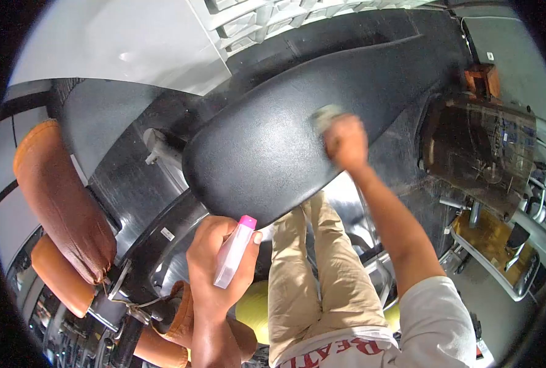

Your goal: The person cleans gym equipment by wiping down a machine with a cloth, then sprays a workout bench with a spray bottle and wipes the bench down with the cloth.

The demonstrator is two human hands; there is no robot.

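A long black seat (260, 147) with a smooth, shiny surface lies across the middle of the view. My right hand (346, 141) is closed on a pale greenish cloth (327, 116), which is against the top of the seat; both are slightly blurred. Near the seat's lower left edge, my left hand (214, 257) is wrapped round a small clear bottle (235, 254) with a pink cap. The bottle stands out tilted between thumb and fingers, cap upward.
Brown and orange padded rolls (64, 196) are at the left. A dark transparent-topped table (481, 147) and a wooden-seated metal frame (493, 245) stand at the right. A white panel (119, 43) and white slatted parts (267, 21) are at the top.
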